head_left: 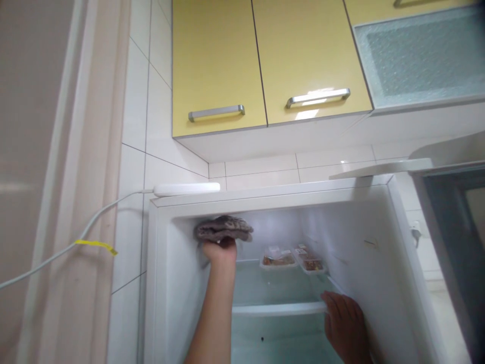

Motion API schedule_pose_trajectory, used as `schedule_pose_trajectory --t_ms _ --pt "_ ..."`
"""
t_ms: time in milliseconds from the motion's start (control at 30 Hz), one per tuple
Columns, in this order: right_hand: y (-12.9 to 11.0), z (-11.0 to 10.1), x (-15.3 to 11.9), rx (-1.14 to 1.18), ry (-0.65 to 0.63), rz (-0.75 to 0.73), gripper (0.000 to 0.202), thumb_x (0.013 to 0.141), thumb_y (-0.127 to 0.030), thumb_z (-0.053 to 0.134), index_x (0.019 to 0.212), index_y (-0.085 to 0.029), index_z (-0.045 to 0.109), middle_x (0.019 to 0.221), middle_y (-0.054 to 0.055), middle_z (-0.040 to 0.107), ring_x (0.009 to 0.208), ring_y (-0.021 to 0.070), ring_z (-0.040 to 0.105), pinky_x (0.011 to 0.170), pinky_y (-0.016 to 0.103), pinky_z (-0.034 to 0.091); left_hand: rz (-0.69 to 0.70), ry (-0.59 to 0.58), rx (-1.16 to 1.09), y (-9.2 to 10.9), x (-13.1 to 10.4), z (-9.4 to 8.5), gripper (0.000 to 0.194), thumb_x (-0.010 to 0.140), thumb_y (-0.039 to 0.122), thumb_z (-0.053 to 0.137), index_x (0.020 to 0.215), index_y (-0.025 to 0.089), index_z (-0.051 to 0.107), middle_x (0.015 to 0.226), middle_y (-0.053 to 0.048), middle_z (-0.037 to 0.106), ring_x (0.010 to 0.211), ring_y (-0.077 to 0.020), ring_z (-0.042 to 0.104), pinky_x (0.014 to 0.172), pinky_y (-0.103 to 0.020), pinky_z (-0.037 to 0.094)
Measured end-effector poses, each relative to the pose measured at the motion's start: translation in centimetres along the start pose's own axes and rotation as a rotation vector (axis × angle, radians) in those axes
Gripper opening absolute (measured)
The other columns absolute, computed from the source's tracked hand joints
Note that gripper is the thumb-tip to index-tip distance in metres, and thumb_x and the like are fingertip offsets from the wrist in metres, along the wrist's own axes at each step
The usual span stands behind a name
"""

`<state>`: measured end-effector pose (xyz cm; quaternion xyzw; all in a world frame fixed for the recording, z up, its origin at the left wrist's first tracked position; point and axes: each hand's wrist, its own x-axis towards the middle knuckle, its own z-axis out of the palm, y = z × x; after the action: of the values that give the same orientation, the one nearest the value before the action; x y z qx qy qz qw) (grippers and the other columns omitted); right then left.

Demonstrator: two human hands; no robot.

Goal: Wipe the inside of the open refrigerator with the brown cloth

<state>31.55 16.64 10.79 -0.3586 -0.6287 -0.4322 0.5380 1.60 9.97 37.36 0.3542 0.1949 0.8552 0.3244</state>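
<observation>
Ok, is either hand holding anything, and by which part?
The left hand holds the folded gray cloth by its underside. The right hand is at the shelf's front edge; whether it grips is unclear.

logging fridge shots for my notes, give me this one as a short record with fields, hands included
left hand: holds a cloth up at the upper left of the fridge interior
right hand: at the right end of the shelf front edge; firmness of grip unclear
fridge: open
on shelf: two packs, side by side toward the back right
on fridge top: white block, left side
above: yellow cabinets, shut
cloth against wall: cannot tell
</observation>
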Motion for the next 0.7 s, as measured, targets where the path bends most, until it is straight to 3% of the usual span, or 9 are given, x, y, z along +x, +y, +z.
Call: schedule_pose_trajectory --t_ms 100,167,267,333,433,567,700 --pt "-0.2 -0.1 0.1 0.008 -0.012 0.032 0.029 0.082 -0.007 0.052 0.108 -0.018 0.059 0.098 0.009 0.067 0.095 0.0252 0.057 0.09 0.044 0.046 0.066 0.089 -0.311 2.3 -2.4 2.2 0.045 0.092 0.041 0.03 0.089 0.023 0.072 0.089 -0.009 0.074 0.096 -0.0264 0.07 0.08 -0.044 0.058" --pt "-0.5 -0.2 0.3 0.012 -0.012 0.042 0.03 0.082 -0.006 0.052 0.108 -0.018 0.059 0.098 0.009 0.066 0.095 0.0252 0.056 0.091 0.045 0.046 0.042 0.076 -0.427 3.2 -4.4 3.5 0.039 0.092 0.037 0.035 0.093 0.024 0.072 0.091 -0.007 0.075 0.095 -0.0255 0.07 0.08 -0.043 0.059" --pt "-0.8 -0.5 0.5 0.016 -0.012 0.072 0.029 0.084 -0.007 0.052 0.109 -0.018 0.059 0.097 0.008 0.066 0.095 0.0257 0.056 0.092 0.046 0.045 0.073 0.029 -0.414 3.4 -6.7 5.2 0.037 0.093 0.038 0.037 0.091 0.023 0.071 0.088 -0.006 0.076 0.085 -0.0232 0.071 0.07 -0.037 0.058" --pt "-1.0 -0.5 0.7 0.018 -0.008 0.089 0.028 0.085 -0.007 0.05 0.109 -0.018 0.059 0.097 0.008 0.066 0.095 0.026 0.055 0.092 0.047 0.045 0.14 0.008 -0.396 3.2 -7.1 6.1 0.039 0.093 0.039 0.037 0.091 0.021 0.072 0.086 -0.007 0.076 0.079 -0.0224 0.071 0.066 -0.034 0.057" --pt "-1.0 -0.4 0.7 0.019 -0.002 0.091 0.028 0.086 -0.007 0.05 0.109 -0.019 0.058 0.097 0.008 0.066 0.097 0.0256 0.055 0.094 0.046 0.044 0.175 -0.035 -0.419 2.9 -5.3 6.9 0.045 0.096 0.043 0.032 0.1 0.021 0.072 0.095 -0.009 0.078 0.088 -0.0253 0.073 0.073 -0.041 0.059" --pt "-0.8 -0.1 0.5 0.017 0.005 0.095 0.028 0.086 -0.008 0.05 0.11 -0.02 0.058 0.099 0.008 0.066 0.097 0.0248 0.055 0.094 0.045 0.043 0.1 -0.065 -0.432 2.1 -0.4 6.6 0.059 0.096 0.056 0.023 0.107 0.023 0.071 0.107 -0.011 0.077 0.106 -0.0311 0.071 0.084 -0.056 0.057" --pt "-0.6 -0.1 0.4 0.009 -0.013 0.084 0.028 0.085 -0.008 0.052 0.108 -0.022 0.059 0.099 0.007 0.066 0.096 0.0241 0.056 0.094 0.044 0.043 0.041 -0.067 -0.232 -0.4 4.7 5.7 0.068 0.093 0.065 0.021 0.102 0.021 0.072 0.098 -0.011 0.078 0.108 -0.0303 0.07 0.088 -0.054 0.057"
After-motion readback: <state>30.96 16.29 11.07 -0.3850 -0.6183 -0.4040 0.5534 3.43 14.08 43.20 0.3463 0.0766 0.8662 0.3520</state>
